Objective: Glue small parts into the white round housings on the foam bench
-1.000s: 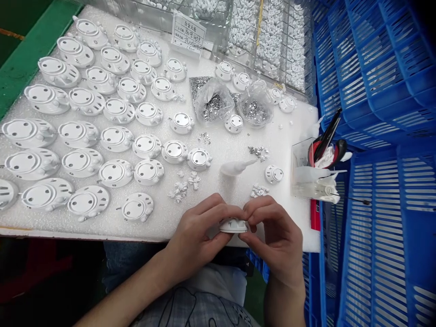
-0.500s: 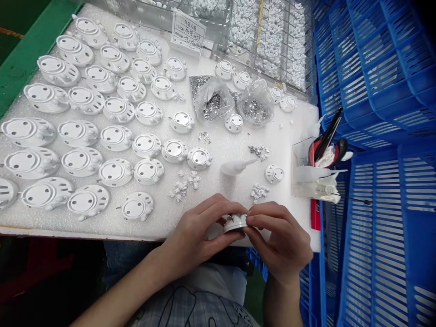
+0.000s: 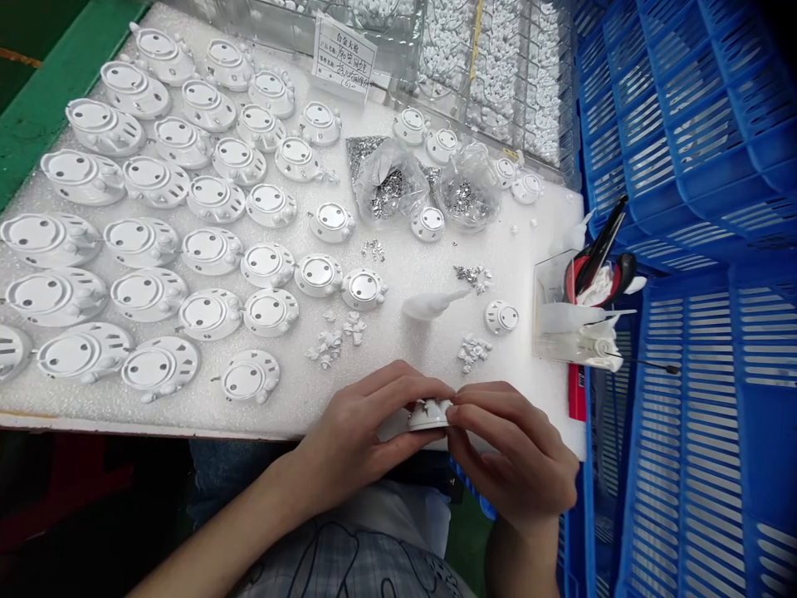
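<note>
My left hand (image 3: 367, 419) grips a small white round plastic part (image 3: 428, 414) near the front edge of the foam-topped table, thumb below and fingers over its top. The part is held tilted, its notched side facing up. My right hand (image 3: 514, 440) has thumb and fingertips closed at the part's right side; whether a small piece sits between them is hidden. Just beyond the hands lie a pile of small white pieces (image 3: 474, 353) and a white squeeze bottle with a thin nozzle (image 3: 429, 306). A similar white part (image 3: 501, 316) rests to the right.
Rows of white round parts (image 3: 146, 292) cover the left side. Farther back are clear bags of small metal pieces (image 3: 392, 187), a paper label (image 3: 344, 58) and clear trays of white pieces (image 3: 448, 62). A clear holder with scissors (image 3: 598, 278) stands right, beside blue crates (image 3: 691, 415).
The white part has dropped slightly and turned a little in my left hand. My right hand has shifted slightly right and down, its fingertips still at the part's side.
</note>
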The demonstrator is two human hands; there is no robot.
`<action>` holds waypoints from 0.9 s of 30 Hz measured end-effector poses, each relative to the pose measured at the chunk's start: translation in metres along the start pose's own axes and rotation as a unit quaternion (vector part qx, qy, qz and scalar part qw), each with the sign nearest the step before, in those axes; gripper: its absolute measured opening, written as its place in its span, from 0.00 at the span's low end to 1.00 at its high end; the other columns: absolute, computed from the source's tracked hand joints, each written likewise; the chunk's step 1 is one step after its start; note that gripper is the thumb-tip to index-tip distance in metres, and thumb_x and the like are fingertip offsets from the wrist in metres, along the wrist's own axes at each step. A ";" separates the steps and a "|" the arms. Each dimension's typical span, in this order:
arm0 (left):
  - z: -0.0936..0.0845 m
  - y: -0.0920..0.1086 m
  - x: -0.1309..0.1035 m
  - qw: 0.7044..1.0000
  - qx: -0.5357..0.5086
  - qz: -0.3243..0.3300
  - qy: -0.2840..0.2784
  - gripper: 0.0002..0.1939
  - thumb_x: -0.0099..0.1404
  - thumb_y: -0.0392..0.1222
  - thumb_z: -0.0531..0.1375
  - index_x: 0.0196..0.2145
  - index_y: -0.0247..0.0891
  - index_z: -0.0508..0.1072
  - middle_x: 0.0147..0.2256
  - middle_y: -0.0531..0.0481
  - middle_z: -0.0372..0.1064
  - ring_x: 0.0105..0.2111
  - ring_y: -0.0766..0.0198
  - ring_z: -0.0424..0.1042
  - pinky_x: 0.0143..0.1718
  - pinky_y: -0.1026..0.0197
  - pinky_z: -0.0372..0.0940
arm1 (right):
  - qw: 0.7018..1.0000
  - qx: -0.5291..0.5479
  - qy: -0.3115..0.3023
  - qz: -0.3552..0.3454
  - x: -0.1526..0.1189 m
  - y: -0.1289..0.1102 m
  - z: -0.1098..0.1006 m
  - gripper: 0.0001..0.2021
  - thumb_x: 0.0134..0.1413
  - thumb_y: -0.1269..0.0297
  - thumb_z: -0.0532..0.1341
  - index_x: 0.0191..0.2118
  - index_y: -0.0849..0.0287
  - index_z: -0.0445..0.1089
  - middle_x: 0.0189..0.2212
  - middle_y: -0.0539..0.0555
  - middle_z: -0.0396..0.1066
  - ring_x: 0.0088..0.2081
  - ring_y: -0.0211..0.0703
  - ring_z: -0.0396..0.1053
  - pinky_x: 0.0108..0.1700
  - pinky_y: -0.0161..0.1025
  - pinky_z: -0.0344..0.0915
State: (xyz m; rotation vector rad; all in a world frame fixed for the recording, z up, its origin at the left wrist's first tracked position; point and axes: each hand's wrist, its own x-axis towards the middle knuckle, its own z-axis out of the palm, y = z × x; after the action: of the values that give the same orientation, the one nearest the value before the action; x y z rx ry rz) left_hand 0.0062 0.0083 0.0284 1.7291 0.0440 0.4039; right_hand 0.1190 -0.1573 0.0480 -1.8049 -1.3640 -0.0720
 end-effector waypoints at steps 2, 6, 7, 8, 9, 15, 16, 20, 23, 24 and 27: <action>-0.001 0.001 0.001 1.000 -0.010 -0.008 -0.008 0.12 0.70 0.31 0.67 0.49 0.40 0.76 0.42 0.50 0.79 0.41 0.64 0.79 0.45 0.66 0.74 | 1.000 0.004 0.001 -0.001 0.000 0.000 0.000 0.18 0.55 0.81 0.67 0.48 0.55 0.76 0.34 0.53 0.79 0.35 0.43 0.78 0.35 0.40 0.78; -0.003 0.001 0.002 0.999 -0.029 -0.025 -0.026 0.12 0.69 0.31 0.68 0.49 0.41 0.77 0.41 0.49 0.79 0.39 0.62 0.79 0.43 0.64 0.75 | 1.000 0.017 0.010 0.014 0.000 0.000 0.003 0.19 0.54 0.81 0.67 0.49 0.53 0.76 0.33 0.52 0.79 0.34 0.43 0.78 0.34 0.41 0.78; -0.004 0.000 0.002 0.999 -0.034 -0.025 -0.030 0.13 0.69 0.31 0.68 0.49 0.41 0.78 0.42 0.49 0.79 0.39 0.62 0.79 0.43 0.64 0.75 | 0.999 0.022 0.016 0.019 0.000 -0.001 0.004 0.19 0.54 0.81 0.67 0.48 0.53 0.76 0.33 0.52 0.78 0.33 0.43 0.78 0.34 0.40 0.78; -0.004 0.000 0.002 0.998 -0.038 -0.024 -0.033 0.13 0.69 0.32 0.68 0.49 0.41 0.78 0.42 0.49 0.79 0.39 0.62 0.79 0.43 0.64 0.75 | 0.999 0.029 0.024 0.023 0.001 -0.001 0.005 0.18 0.54 0.81 0.67 0.48 0.53 0.75 0.32 0.51 0.78 0.33 0.43 0.78 0.33 0.40 0.78; -0.004 0.000 0.002 0.998 -0.041 -0.023 -0.035 0.13 0.69 0.32 0.68 0.49 0.41 0.78 0.42 0.48 0.79 0.39 0.62 0.79 0.42 0.63 0.75 | 0.998 0.037 0.032 0.027 0.001 -0.001 0.006 0.18 0.54 0.81 0.66 0.47 0.53 0.75 0.32 0.51 0.78 0.32 0.42 0.78 0.33 0.40 0.78; -0.005 -0.002 0.003 0.998 -0.050 -0.011 -0.038 0.13 0.69 0.32 0.69 0.50 0.41 0.78 0.42 0.48 0.78 0.40 0.62 0.78 0.43 0.65 0.74 | 0.996 0.077 0.039 0.038 0.000 0.001 0.008 0.18 0.55 0.80 0.66 0.48 0.53 0.73 0.33 0.52 0.78 0.33 0.43 0.78 0.33 0.40 0.78; -0.005 -0.002 0.003 0.998 -0.052 -0.010 -0.039 0.13 0.69 0.32 0.69 0.50 0.41 0.77 0.42 0.49 0.77 0.40 0.63 0.78 0.43 0.65 0.73 | 0.996 0.077 0.038 0.038 0.000 0.001 0.008 0.18 0.55 0.80 0.67 0.47 0.53 0.73 0.33 0.52 0.78 0.33 0.43 0.78 0.33 0.40 0.78; -0.005 -0.001 0.004 0.997 -0.058 -0.012 -0.041 0.12 0.69 0.33 0.69 0.49 0.40 0.78 0.42 0.49 0.77 0.40 0.63 0.78 0.43 0.66 0.73 | 0.996 0.076 0.038 0.035 0.001 0.001 0.008 0.16 0.55 0.81 0.66 0.46 0.54 0.74 0.32 0.52 0.78 0.32 0.42 0.78 0.33 0.39 0.77; -0.006 -0.001 0.005 0.997 -0.059 -0.010 -0.047 0.12 0.69 0.33 0.69 0.49 0.40 0.78 0.42 0.48 0.77 0.40 0.63 0.78 0.43 0.66 0.73 | 0.995 0.082 0.042 0.031 0.001 0.001 0.008 0.17 0.55 0.81 0.66 0.46 0.54 0.74 0.32 0.52 0.78 0.32 0.42 0.77 0.32 0.39 0.77; -0.006 -0.001 0.005 0.997 -0.058 -0.009 -0.050 0.13 0.69 0.33 0.69 0.50 0.40 0.77 0.42 0.48 0.77 0.40 0.63 0.78 0.43 0.65 0.73 | 0.995 0.088 0.043 0.031 0.000 0.002 0.008 0.17 0.55 0.82 0.66 0.46 0.54 0.74 0.32 0.52 0.78 0.32 0.42 0.77 0.32 0.39 0.77; -0.008 -0.001 0.004 0.996 -0.060 -0.002 -0.059 0.16 0.67 0.34 0.71 0.51 0.41 0.77 0.43 0.48 0.76 0.40 0.63 0.78 0.44 0.65 0.73 | 0.992 0.112 0.046 0.043 -0.002 0.002 0.008 0.18 0.53 0.83 0.67 0.47 0.55 0.75 0.33 0.53 0.78 0.33 0.43 0.77 0.33 0.40 0.77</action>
State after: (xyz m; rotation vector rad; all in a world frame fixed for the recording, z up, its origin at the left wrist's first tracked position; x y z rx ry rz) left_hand 0.0076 0.0169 0.0292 1.6301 -0.0606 0.2951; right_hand 0.1168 -0.1539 0.0407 -1.6484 -1.1783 0.0423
